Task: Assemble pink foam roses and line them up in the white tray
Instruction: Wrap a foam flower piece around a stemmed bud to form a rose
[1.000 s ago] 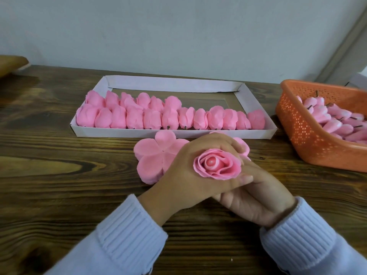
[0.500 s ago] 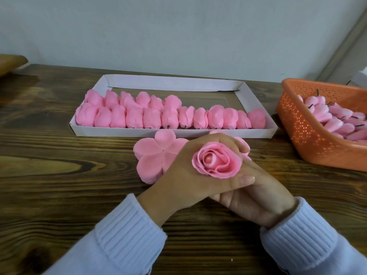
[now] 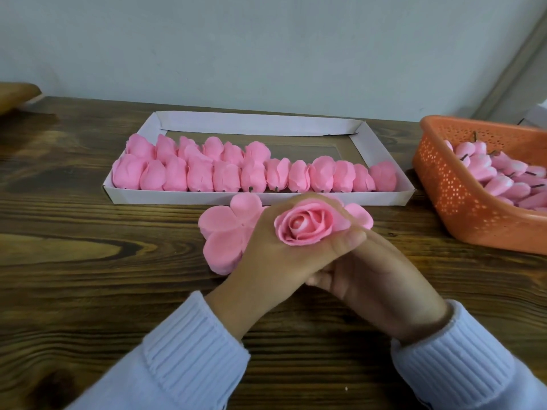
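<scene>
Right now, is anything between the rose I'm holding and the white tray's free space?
Yes. The near wall of the white tray and the front row of finished roses lie between the rose in the left hand and the free space behind that row.

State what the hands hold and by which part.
The left hand wraps the pink foam rose round its outer petals; the right hand sits below, its grip hidden.

**Roses on the Table, Counted**

One white tray [image 3: 254,125] holds eighteen roses [image 3: 226,179]: twelve in its front row and six behind. Just in front of the tray are one open rose [image 3: 305,224] and two flat petal cutouts [image 3: 225,232]. Right of the tray stands one orange basket [image 3: 458,196], its buds [image 3: 500,184] too heaped to count.
</scene>
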Motion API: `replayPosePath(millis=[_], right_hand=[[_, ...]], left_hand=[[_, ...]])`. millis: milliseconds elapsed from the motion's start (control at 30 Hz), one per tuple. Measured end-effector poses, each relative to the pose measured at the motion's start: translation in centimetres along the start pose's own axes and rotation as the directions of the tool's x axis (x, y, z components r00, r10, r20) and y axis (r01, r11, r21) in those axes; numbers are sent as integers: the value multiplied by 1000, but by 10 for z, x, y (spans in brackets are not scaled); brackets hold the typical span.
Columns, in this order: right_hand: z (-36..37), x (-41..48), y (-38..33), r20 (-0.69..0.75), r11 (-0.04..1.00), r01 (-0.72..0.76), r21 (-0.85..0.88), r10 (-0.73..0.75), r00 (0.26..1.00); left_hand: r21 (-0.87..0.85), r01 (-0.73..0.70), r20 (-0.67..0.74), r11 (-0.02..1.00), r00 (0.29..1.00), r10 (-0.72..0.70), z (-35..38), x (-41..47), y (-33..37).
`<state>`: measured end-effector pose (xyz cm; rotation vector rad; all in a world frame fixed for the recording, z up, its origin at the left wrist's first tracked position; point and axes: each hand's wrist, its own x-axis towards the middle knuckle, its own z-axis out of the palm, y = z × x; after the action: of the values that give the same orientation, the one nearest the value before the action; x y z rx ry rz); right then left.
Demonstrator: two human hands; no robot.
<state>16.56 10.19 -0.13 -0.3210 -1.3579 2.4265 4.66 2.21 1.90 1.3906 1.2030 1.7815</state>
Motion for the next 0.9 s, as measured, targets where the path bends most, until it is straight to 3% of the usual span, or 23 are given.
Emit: replayPosePath(millis=[67, 133, 167, 233, 300, 367, 633, 900], right_hand=[[1, 1, -1, -125, 967, 138, -213, -167, 978], [3, -1, -4, -227, 871, 313, -378, -415, 881], [4, -2, -5, -211, 780, 405, -476, -549, 809], [3, -4, -8, -61, 534, 519, -668, -734, 677], [2, -7, -11, 125, 285, 537, -794, -788, 603], [2, -7, -13, 197, 175, 516, -838, -787, 585], [5, -7, -18, 225, 84, 437, -895, -762, 608], [5, -7, -20, 193, 172, 455, -874, -737, 648]], left_hand=[[-66, 22, -72, 998, 997, -27, -1, 1, -1], [-125, 42, -122, 991, 991, -57, -4, 3, -3], [-127, 44, -134, 991, 989, -61, -5, 3, -4], [-110, 60, -125, 992, 989, -74, -4, 3, -5], [-82, 63, -87, 995, 994, -70, -3, 4, -7], [-92, 52, -33, 994, 998, -55, -2, 4, -8], [-161, 52, 84, 986, 996, -39, -1, 2, -3], [-88, 77, 62, 993, 996, -72, -1, 3, -5]])
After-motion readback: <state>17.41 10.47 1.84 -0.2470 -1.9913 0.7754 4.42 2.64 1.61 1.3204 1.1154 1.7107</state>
